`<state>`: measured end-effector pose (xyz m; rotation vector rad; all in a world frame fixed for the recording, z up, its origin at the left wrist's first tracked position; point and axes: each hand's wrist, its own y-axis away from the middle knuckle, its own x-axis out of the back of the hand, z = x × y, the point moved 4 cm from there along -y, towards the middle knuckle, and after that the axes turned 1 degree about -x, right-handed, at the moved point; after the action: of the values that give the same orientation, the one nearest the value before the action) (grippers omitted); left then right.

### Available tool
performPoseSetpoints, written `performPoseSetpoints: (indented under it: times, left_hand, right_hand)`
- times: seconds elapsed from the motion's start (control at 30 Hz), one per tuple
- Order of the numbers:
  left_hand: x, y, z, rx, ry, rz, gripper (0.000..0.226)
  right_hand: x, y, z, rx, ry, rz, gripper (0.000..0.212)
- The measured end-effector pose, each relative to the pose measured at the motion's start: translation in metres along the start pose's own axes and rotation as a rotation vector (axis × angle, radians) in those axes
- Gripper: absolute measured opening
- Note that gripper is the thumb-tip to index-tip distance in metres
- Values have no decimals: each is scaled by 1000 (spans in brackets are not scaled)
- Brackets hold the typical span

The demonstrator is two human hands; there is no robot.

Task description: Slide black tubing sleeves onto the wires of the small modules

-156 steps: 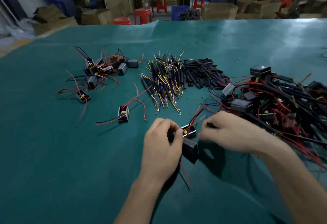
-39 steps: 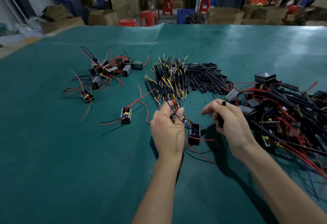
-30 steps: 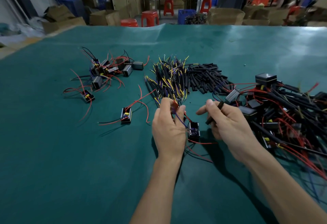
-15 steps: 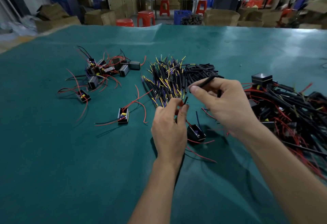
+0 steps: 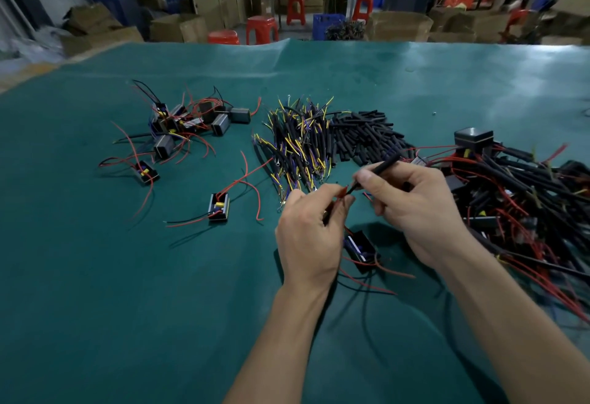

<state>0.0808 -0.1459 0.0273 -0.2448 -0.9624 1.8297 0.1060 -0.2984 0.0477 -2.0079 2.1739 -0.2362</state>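
Note:
My left hand (image 5: 308, 234) pinches the red wire (image 5: 341, 195) of a small black module (image 5: 360, 247) that hangs just above the green mat between my wrists. A thin black tubing sleeve (image 5: 378, 169) is held in my right hand (image 5: 415, 208) between thumb and forefinger, its lower end touching the wire tip. A heap of loose black sleeves (image 5: 367, 140) lies beyond my hands. Beside it sits a pile of sleeved yellow and blue leads (image 5: 297, 145).
A cluster of modules with red wires (image 5: 185, 124) lies at the far left, with two single modules (image 5: 218, 207) nearer. A big tangle of black and red wired modules (image 5: 526, 199) fills the right. Cardboard boxes and red stools (image 5: 260, 28) stand beyond the table.
My right hand took a sleeve, raised it, then brought it down to the red wire tip in my left hand. The module dangles lower between my hands.

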Motion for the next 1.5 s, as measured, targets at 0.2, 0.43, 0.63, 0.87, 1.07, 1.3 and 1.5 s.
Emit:
performPoseSetpoints:
  times: [0.2,0.43,0.63,0.87,1.07,1.3,1.5]
  left_hand:
    - [0,0,1,11,-16,-10,10]
    - [-3,1,-7,83,28,-51,7]
    - [-12,7,-14,201,133,-211,10]
    - [-12,10,-15,326,200,-257,14]
    - [-8,7,-20,420,265,-254,35]
    - [-11,8,-19,405,247,-269,33]
    - [-13,9,-18,403,227,-310,27]
  right_hand:
    - [6,0,-1,-47,-93,2,25]
    - [-2,4,8,-22,72,-37,8]
    - [1,2,9,16,213,-44,9]
    - [1,0,12,31,440,-107,17]
    - [3,1,15,4,462,-164,18]
    - [1,-1,20,-42,604,-232,24]
    - [2,1,17,-97,593,-338,27]
